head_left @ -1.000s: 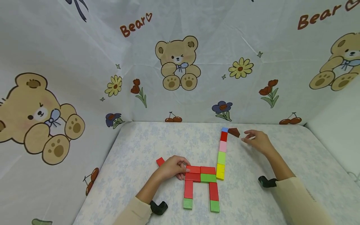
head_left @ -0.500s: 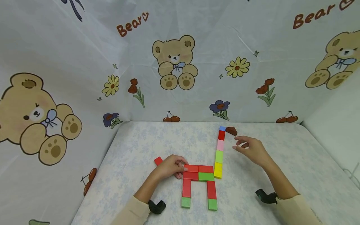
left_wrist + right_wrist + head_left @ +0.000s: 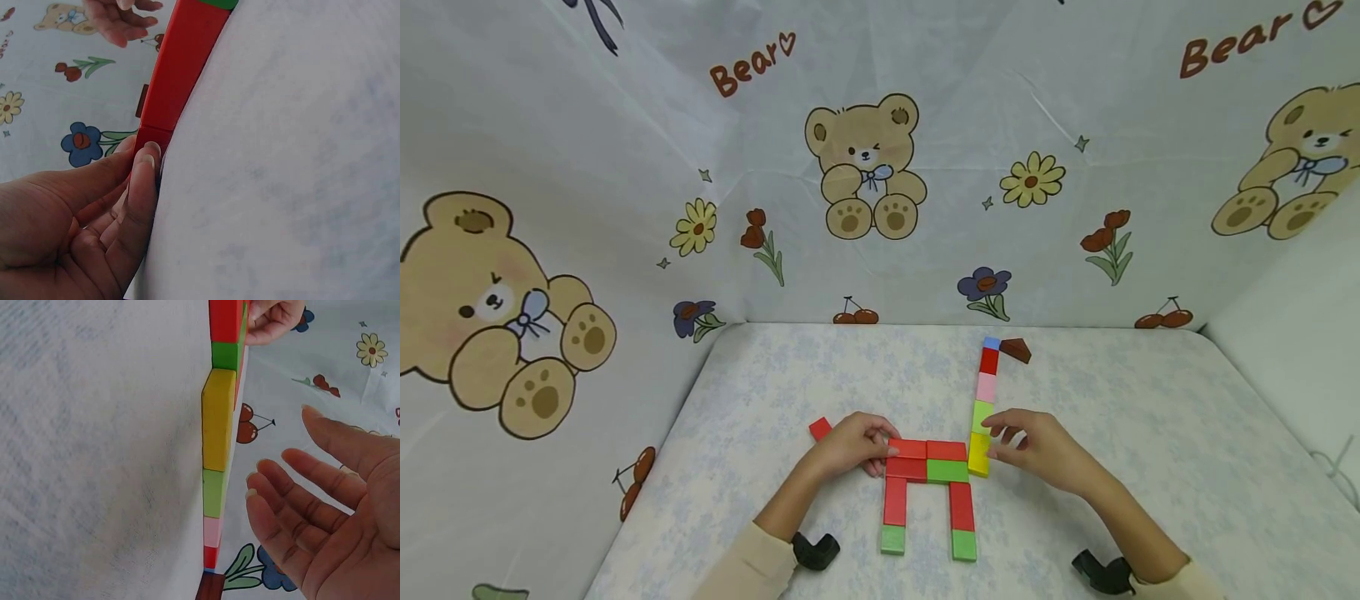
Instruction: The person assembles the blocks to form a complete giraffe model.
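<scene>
My left hand (image 3: pixel 853 443) rests at the left end of a flat four-legged-looking figure of blocks, pinching the end of a red block (image 3: pixel 908 448) with thumb and fingers. Below it lie another red block (image 3: pixel 907 469) and a green block (image 3: pixel 947 472). My right hand (image 3: pixel 1037 446), fingers loosely bent and holding nothing in the right wrist view, hovers just right of the yellow block (image 3: pixel 978 461). From there a column runs away through light green (image 3: pixel 982 408), pink (image 3: pixel 986 386), red (image 3: pixel 988 361) and blue (image 3: pixel 992 342) blocks, with a brown angular block (image 3: pixel 1016 350) beside the top.
A slanted red block (image 3: pixel 820 428) pokes out behind my left hand, which hides part of it. Two legs of red (image 3: pixel 961 507) and green (image 3: pixel 964 545) blocks point toward me. A bear-printed cloth (image 3: pixel 872 275) hangs behind the table (image 3: pixel 760 367).
My right hand has come down from beside the brown block to beside the yellow block. The left hand keeps its place, and the view has shifted slightly.
</scene>
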`<state>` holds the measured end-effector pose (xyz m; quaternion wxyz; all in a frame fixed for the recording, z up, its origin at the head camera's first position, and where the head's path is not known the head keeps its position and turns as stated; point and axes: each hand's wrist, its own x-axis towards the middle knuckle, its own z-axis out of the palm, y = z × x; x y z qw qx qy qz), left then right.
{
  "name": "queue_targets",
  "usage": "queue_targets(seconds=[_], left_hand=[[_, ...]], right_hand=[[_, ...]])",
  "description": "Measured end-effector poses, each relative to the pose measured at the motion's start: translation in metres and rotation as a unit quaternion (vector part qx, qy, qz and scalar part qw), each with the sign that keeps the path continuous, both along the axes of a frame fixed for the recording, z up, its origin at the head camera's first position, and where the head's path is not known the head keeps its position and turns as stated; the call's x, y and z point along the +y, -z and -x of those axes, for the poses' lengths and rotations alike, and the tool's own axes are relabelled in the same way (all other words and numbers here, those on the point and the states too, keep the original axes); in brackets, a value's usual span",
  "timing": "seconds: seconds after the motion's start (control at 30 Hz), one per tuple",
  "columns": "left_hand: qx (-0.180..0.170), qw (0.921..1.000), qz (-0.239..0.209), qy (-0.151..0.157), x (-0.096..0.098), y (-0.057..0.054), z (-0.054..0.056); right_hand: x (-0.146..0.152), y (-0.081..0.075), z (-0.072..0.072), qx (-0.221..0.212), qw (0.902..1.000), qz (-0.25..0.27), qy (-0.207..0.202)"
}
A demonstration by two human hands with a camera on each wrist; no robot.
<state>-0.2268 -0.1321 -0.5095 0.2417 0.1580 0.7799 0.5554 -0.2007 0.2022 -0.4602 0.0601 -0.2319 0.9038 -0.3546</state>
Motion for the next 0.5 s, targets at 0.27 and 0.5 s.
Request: queue_targets(seconds=[0.27, 0.5], left_hand=[[0.001, 1.0000, 0.003, 0.003, -0.001, 0.001, -0.001], [0.002, 1.0000, 0.008, 0.000, -0.001, 0.000, 0.001]], right_hand=[[-0.010, 0.000, -0.009, -0.004, 0.9989, 0.006, -0.047], [-0.017, 0.008, -0.010, -0.007, 0.9972, -0.007, -0.074]])
